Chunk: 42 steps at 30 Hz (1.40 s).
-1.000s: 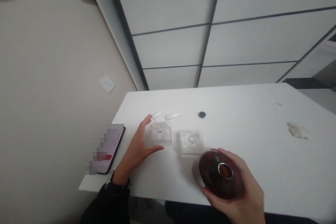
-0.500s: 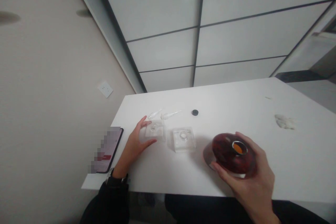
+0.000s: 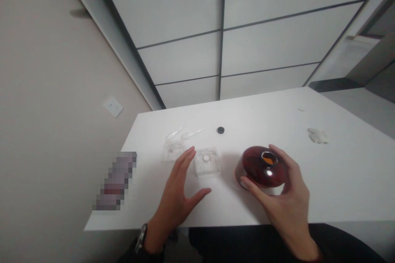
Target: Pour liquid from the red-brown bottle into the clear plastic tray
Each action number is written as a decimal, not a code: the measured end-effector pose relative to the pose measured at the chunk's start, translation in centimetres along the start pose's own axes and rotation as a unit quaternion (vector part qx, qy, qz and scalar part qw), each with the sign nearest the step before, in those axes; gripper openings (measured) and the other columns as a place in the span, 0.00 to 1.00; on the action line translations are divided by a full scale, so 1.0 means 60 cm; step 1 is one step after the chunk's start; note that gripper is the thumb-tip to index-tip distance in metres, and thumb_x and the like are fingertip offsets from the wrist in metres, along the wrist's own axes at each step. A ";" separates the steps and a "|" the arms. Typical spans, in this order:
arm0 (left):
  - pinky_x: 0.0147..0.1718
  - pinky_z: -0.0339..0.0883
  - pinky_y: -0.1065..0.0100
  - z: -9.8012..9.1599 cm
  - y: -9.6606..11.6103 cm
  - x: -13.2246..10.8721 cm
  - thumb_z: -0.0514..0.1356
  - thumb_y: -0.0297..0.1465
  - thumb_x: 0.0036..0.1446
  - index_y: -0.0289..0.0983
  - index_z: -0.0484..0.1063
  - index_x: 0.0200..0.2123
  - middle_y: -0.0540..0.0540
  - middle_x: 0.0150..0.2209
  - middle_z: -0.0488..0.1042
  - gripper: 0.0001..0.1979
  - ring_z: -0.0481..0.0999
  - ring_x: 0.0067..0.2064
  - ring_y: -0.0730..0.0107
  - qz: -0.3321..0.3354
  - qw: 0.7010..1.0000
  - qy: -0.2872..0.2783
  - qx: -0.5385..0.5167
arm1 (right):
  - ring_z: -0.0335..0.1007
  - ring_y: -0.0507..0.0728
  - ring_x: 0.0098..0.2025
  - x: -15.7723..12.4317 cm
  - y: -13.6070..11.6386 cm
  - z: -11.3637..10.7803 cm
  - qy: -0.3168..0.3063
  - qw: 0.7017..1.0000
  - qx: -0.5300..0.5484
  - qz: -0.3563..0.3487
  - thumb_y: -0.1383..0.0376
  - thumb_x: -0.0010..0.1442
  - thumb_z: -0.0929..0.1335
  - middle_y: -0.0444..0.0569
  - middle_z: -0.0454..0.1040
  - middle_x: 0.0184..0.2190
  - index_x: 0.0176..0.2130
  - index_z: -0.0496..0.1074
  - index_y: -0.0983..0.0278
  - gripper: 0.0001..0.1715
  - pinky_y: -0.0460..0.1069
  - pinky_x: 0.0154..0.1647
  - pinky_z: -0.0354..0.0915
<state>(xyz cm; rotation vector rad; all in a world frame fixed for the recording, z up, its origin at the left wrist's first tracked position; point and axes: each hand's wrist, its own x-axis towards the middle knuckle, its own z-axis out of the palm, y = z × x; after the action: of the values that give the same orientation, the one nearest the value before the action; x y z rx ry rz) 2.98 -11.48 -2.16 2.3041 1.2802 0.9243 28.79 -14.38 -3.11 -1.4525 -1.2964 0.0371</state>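
Note:
My right hand [image 3: 280, 197] is wrapped round a dark red, rounded glass bottle [image 3: 257, 168] with an open neck, orange inside, which leans a little. My left hand [image 3: 180, 191] is open, thumb and fingers spread, beside a square clear glass bottle [image 3: 207, 168] with a round open neck. Behind its fingertips stands another square clear bottle [image 3: 173, 150], partly hard to make out against the white table. Two clear plastic droppers [image 3: 193, 133] lie just beyond the bottles. A small black cap [image 3: 220, 130] rests further back.
A phone [image 3: 115, 181], blurred out, lies at the left edge of the white table [image 3: 259, 119]. A crumpled whitish tissue [image 3: 317, 135] is on the right. White panelled doors [image 3: 185, 61] stand behind the table, with a wall socket [image 3: 113, 107] at left.
My left hand has moved from around the left clear bottle rightward to the other clear bottle. My right hand keeps its hold on the red bottle. The whole view has shifted slightly.

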 end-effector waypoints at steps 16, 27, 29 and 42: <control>0.73 0.57 0.38 0.075 -0.020 0.016 0.71 0.34 0.59 0.45 0.51 0.75 0.36 0.74 0.63 0.47 0.64 0.75 0.45 -0.205 0.958 -0.006 -0.201 | 0.79 0.68 0.56 -0.003 0.002 0.001 -0.009 1.000 0.010 0.001 0.48 0.57 0.79 0.58 0.78 0.57 0.64 0.70 0.61 0.43 0.65 0.57 0.76; 0.63 0.76 0.45 -0.013 0.022 -0.032 0.75 0.40 0.56 0.50 0.66 0.71 0.41 0.70 0.70 0.41 0.73 0.68 0.43 -0.203 0.963 0.027 -0.173 | 0.80 0.67 0.56 -0.008 -0.001 0.002 -0.076 0.996 0.041 -0.018 0.49 0.59 0.78 0.57 0.79 0.58 0.65 0.68 0.59 0.41 0.62 0.56 0.77; 0.59 0.79 0.47 -0.045 0.026 -0.036 0.76 0.41 0.55 0.54 0.66 0.71 0.43 0.70 0.70 0.42 0.74 0.67 0.43 -0.198 0.967 0.026 -0.156 | 0.79 0.67 0.58 -0.015 -0.002 0.005 -0.112 0.992 0.058 -0.011 0.49 0.59 0.78 0.57 0.78 0.59 0.66 0.67 0.59 0.42 0.62 0.56 0.77; 0.54 0.83 0.47 -0.143 0.069 0.005 0.74 0.53 0.54 0.53 0.73 0.64 0.44 0.59 0.80 0.36 0.84 0.58 0.45 -0.080 0.997 -0.021 0.000 | 0.76 0.67 0.64 -0.038 -0.030 0.023 -0.255 0.946 0.200 0.027 0.54 0.54 0.82 0.56 0.76 0.64 0.65 0.66 0.55 0.47 0.63 0.62 0.74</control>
<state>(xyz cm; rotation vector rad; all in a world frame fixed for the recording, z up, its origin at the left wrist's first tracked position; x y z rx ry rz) -0.23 -13.53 6.59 2.1722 1.4213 0.8183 25.82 -15.46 -3.73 -1.1576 -1.5478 0.7147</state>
